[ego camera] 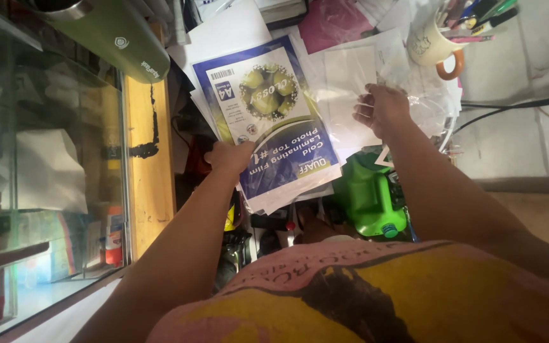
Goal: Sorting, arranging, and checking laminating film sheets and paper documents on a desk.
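Head view, looking straight down: a blue-and-white pack of laminating film (273, 121) lies on a loose stack of white sheets (236, 32). Its long axis runs from about 11 o'clock, where the far short edge sits, to 5 o'clock, where the near edge points back toward the person; the printing on it reads upside down from here.

The left hand (229, 157) has its grip clamped on the pack's near left edge, at roughly 7 o'clock of the pack, thumb on top and the other fingers hidden underneath. Nearly the whole pack therefore stretches away from that grip toward 1 o'clock.

The right hand (381, 108) rests at 3 o'clock of the pack, just beside its right edge. Its fingers are curled and slightly apart, pressing on a clear plastic sleeve (351, 76) that holds white paper; whether they pinch it I cannot tell.

Beyond the right hand, at 1 o'clock, a cream mug with an orange handle (432, 47) holds pens. A green plastic container (370, 194) sits below the papers at 5 o'clock, and a green flask (112, 35) lies at 10 o'clock.
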